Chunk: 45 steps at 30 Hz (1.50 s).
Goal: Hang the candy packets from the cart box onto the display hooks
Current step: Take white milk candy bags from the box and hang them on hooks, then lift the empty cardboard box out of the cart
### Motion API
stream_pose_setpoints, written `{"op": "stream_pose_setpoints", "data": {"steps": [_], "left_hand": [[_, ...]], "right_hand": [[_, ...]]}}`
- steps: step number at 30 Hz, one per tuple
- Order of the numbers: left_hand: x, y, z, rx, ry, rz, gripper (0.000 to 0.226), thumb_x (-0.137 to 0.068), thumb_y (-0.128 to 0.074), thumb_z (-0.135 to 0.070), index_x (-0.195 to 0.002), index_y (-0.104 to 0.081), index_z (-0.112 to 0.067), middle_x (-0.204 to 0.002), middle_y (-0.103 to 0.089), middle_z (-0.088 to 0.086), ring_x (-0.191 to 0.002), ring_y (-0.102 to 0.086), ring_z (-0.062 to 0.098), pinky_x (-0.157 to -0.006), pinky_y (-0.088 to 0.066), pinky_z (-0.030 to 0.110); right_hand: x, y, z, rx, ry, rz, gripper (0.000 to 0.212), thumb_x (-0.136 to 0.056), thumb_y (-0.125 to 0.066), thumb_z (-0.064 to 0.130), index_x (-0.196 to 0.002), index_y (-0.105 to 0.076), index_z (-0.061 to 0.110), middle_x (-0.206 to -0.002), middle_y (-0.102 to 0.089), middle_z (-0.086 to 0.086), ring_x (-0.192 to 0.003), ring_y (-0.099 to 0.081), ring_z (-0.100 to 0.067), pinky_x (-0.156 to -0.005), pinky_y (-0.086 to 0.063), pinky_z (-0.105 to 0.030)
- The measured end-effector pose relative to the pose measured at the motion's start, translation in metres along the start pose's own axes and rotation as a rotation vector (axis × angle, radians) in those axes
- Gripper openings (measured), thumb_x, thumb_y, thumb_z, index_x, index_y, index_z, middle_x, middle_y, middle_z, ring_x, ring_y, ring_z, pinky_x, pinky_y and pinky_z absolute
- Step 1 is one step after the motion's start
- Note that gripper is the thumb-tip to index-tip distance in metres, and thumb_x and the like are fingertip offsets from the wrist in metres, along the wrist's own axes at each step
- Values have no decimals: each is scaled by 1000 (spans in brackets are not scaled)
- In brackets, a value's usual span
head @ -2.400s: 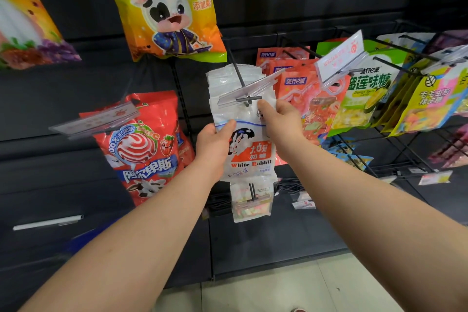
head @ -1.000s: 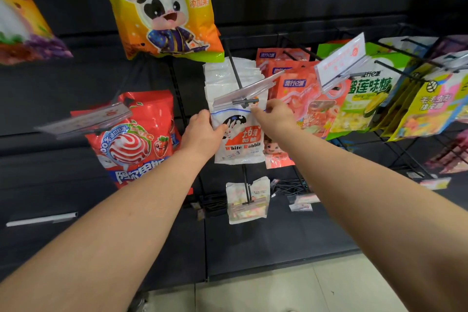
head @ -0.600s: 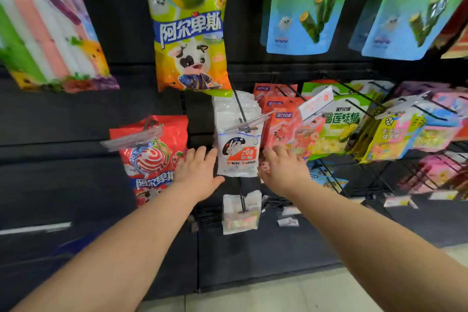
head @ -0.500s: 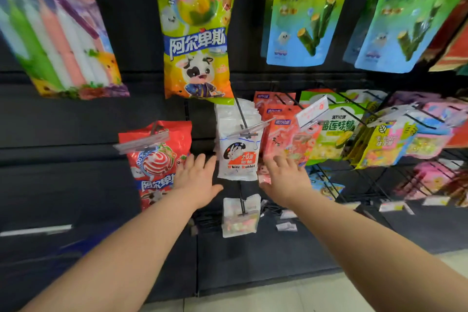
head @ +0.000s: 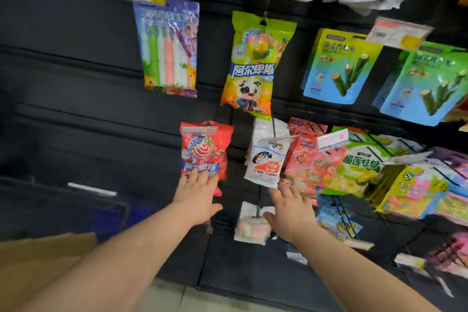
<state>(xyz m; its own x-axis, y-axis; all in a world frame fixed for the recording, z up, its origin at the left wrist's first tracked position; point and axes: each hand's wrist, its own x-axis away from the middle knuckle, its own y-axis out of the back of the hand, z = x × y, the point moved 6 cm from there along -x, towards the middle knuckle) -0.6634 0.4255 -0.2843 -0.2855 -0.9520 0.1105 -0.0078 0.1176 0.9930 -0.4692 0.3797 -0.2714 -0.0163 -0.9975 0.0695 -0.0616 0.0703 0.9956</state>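
A stack of white White Rabbit candy packets (head: 266,163) hangs on a black display hook (head: 274,132) in the middle of the dark wall. My left hand (head: 197,197) is spread open below and left of it, in front of the lower edge of a red lollipop bag (head: 205,153). My right hand (head: 291,208) is open just under the white packets, fingers apart, holding nothing. A small pale packet (head: 250,225) hangs on a lower hook between my hands. A corner of the brown cart box (head: 43,258) shows at the lower left.
Above hang a yellow-green cow bag (head: 255,66) and a pack of coloured sticks (head: 167,45). Right of the white packets are red packets (head: 309,159), green durian-candy packets (head: 359,162) and several yellow and pink ones on protruding wire hooks. Blue seaweed-roll bags (head: 336,68) hang at upper right.
Both hands let go of the White Rabbit packet, which now hangs on the hook, and drew back and down with fingers spread. The view pulled back and tilted up, and the cart box corner came into sight.
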Motion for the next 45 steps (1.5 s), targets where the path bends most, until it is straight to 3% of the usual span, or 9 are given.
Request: {"op": "stream_pose_setpoints", "data": {"steps": [11,20,36,40,45], "left_hand": [[143,-26,61,-45,253,69,80,-93,-44,-57,-154,-9,-21,-162,-10,6,-149,-3,31,-119,-12,49],[203,-48,136,-26,394,91,83,-91,-44,-61,-155,-7,-20,-162,-11,5,-149,-4,31,-120,-13,47],[315,-80,416,63,550,85,82,-90,-48,-59,-153,-14,-19,-160,-17,5,-148,-12,27,-118,-16,45],[323,-96,459,60,573,122,79,-89,-49,-60,-151,-21,-19,-158,-22,6,-147,-16,29,-117,-21,48],[314,-121,490,64,574,200,84,-90,-43,-63,-154,-11,-18,-160,-16,10,-148,-12,32,-119,-20,50]], "right_hand": [[72,-17,81,-96,237,58,60,-94,-45,46,-146,-25,24,-154,-26,-2,-144,-17,-29,-113,-22,-49],[97,-23,158,-51,353,101,62,-95,-44,46,-148,-21,25,-155,-24,-1,-146,-13,-29,-115,-18,-50],[76,-73,449,-69,449,276,62,-96,-44,46,-149,-21,25,-157,-21,-1,-147,-11,-28,-117,-15,-51],[75,-85,490,-68,460,330,59,-95,-45,45,-148,-24,26,-157,-21,-2,-147,-11,-29,-117,-13,-52],[55,-99,509,-36,442,374,61,-95,-43,48,-149,-21,28,-158,-20,-1,-147,-11,-29,-118,-13,-52]]}}
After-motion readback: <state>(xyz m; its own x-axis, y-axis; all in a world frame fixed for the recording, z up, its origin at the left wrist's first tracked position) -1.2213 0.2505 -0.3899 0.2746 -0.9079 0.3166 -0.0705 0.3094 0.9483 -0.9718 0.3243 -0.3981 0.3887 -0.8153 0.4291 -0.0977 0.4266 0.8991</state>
